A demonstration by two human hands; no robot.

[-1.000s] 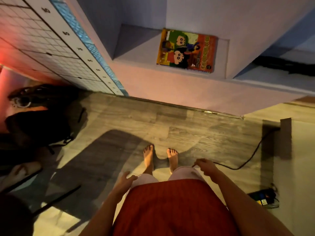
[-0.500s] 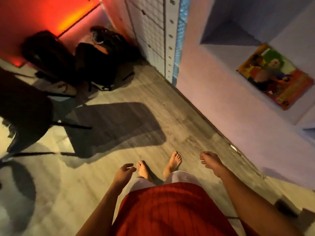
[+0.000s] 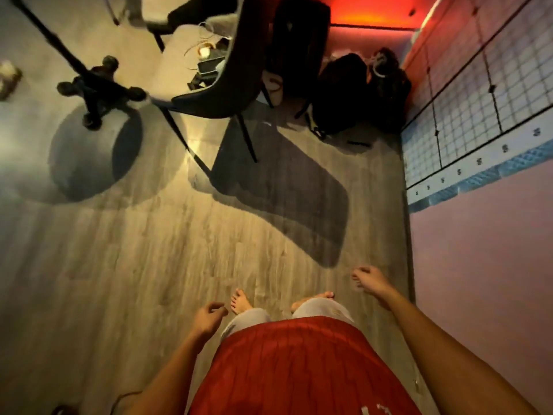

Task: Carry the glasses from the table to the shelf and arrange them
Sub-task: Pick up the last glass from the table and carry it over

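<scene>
No glasses, table top or shelf show in the head view. I look straight down at a grey wooden floor [image 3: 149, 265] and my bare feet. My left hand [image 3: 206, 317] hangs at my side by my left leg, fingers loosely curled and apart, holding nothing. My right hand [image 3: 369, 280] hangs out to the right near the pink wall, fingers spread, also holding nothing. A red garment covers my front at the bottom of the frame.
A dark chair [image 3: 221, 85] on thin legs stands ahead, with a wheeled black base [image 3: 95, 91] to its left. Black bags [image 3: 353, 94] lie in the far corner under red light. The pink wall [image 3: 478, 280] and a gridded panel [image 3: 478, 115] run along my right.
The view has swung left, away from the shelf niche with the comic book, which has left the frame. The chair and wheeled base have come into view. Both hands stay empty at my sides.
</scene>
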